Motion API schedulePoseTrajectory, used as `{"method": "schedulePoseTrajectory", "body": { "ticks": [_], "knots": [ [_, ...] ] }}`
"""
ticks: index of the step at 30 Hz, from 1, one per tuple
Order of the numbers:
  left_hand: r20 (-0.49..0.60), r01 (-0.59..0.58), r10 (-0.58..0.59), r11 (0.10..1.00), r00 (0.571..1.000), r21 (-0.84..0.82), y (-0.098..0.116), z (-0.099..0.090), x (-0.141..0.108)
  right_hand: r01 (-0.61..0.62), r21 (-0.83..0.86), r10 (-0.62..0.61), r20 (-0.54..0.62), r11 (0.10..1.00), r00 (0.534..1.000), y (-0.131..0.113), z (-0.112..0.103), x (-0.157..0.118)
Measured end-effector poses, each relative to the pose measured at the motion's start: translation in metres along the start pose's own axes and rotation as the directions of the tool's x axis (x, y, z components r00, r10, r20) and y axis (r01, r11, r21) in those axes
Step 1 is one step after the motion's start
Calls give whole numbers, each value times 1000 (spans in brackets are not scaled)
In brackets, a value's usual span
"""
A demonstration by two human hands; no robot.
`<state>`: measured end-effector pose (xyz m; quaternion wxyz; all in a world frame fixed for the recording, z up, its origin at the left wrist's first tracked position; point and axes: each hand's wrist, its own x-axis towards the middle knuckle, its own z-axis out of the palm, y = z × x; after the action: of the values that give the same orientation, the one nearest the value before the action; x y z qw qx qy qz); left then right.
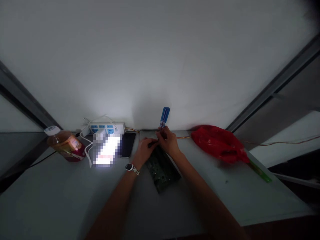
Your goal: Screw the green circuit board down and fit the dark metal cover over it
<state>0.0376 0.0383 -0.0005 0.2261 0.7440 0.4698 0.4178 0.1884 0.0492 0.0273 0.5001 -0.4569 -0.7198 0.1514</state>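
Note:
A dark green circuit board (162,171) lies on the table in front of me, its far end under both hands. My right hand (168,141) is closed around the lower part of a screwdriver (164,115), whose blue handle points up and slightly right. The tip of the screwdriver is hidden by my fingers. My left hand (145,150), with a watch (132,168) on its wrist, pinches at the board's far left edge. What sits between those fingers is dark and too small to name. The fingertips of the two hands almost meet.
To the left stand a bottle (65,144) with a white cap, a white power strip (120,128) with cables, a brightly lit blurred screen (108,151) and a dark phone (128,144). At the right lies a red plastic bag (217,141) with a green strip (260,171). A wall rises behind.

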Motion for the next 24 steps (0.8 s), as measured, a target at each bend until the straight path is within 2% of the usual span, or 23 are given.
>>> {"method": "schedulePoseTrajectory", "body": {
  "ticks": [15,24],
  "knots": [
    [16,-39,38,997,999,72,-2,3,-2,-54,-1,54,4,999,999,1,1,-1],
    [19,-71,70,991,997,111,-4,3,-3,-137,208,95,200,968,975,-8,-25,4]
  ]
}}
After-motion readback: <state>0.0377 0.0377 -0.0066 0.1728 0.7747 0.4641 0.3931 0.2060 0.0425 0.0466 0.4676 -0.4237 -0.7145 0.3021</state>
